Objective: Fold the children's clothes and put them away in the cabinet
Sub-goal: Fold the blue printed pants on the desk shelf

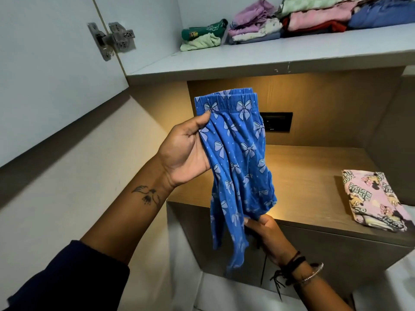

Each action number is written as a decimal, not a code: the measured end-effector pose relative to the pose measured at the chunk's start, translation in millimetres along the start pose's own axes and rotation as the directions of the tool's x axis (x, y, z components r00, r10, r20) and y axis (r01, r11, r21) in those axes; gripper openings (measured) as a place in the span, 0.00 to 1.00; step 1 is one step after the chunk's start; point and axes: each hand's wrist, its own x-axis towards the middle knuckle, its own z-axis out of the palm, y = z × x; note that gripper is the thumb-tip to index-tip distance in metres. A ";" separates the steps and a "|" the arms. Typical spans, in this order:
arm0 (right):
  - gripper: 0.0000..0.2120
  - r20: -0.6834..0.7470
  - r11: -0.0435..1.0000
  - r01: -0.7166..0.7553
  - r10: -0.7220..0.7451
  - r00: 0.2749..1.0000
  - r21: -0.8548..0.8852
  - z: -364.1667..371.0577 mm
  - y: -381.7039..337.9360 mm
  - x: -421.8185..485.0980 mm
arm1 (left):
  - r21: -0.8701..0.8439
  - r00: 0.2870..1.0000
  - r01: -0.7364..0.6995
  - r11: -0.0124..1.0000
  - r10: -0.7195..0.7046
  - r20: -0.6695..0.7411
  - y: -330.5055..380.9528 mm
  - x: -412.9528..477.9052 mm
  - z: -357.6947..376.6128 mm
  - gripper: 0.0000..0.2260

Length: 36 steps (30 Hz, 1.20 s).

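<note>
A pair of blue children's pants with pale bow prints (235,153) hangs in the air in front of the cabinet, waistband up. My left hand (186,151) grips the pants near the waistband, thumb on the front of the fabric. My right hand (267,234) pinches the lower legs of the pants from below. The leg ends dangle beneath it. Folded clothes (253,25) lie in piles on the white cabinet shelf (224,61) above.
A folded pink cartoon-print garment (377,200) lies on the lit wooden counter (303,176) at the right. The open cabinet door (51,63) with its metal hinge (110,40) stands at the left. A black socket plate (278,121) sits on the back wall.
</note>
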 end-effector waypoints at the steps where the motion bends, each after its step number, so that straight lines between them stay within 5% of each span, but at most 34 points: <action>1: 0.32 -0.036 0.998 0.044 -0.046 0.998 -0.042 -2.2 1.0 1.0 | -0.004 1.000 -0.005 1.000 0.005 0.010 -0.8 -1.3 0.9 0.22; 7: 0.42 -0.026 0.991 0.102 -0.105 0.994 -0.090 -9.2 -3.6 5.4 | -0.019 0.996 -0.001 1.000 0.003 0.091 -3.8 -3.8 10.0 0.22; 12: 0.19 -0.039 0.983 0.157 -0.162 0.986 -0.097 -12.1 -6.3 7.5 | -0.048 0.997 -0.019 0.999 0.023 0.077 -5.5 2.3 10.5 0.22; 18: 0.11 -0.121 0.994 0.049 -0.037 0.992 0.097 -76.4 -19.2 0.0 | -0.180 0.966 -0.207 0.962 0.171 -0.196 -38.5 8.3 -36.5 0.22; 22: 0.14 -0.161 0.965 -0.087 0.048 0.986 -0.249 -135.7 -62.8 12.1 | -0.284 0.886 -0.306 0.909 0.162 -0.435 -88.7 25.1 -87.4 0.21; 29: 0.11 -0.243 0.675 -0.263 0.127 0.962 -0.689 -206.7 -120.2 92.3 | -0.404 0.748 -0.290 0.867 -0.057 -0.661 -171.1 70.8 -141.1 0.22; 32: 0.09 -0.315 0.384 -0.317 0.070 0.946 -0.867 -215.0 -109.3 122.2 | -0.460 0.681 -0.254 0.851 -0.180 -0.710 -199.6 82.4 -146.2 0.22; 34: 0.12 -0.366 0.056 -0.365 -0.026 0.930 -0.929 -211.2 -94.9 121.2 | -0.482 0.593 -0.162 0.861 -0.305 -0.745 -212.0 85.6 -149.5 0.19; 36: 0.19 -0.309 -0.083 -0.328 -0.188 0.932 -0.941 -197.5 -78.5 111.4 | -0.491 0.488 -0.049 0.870 -0.408 -0.771 -216.5 83.7 -153.3 0.20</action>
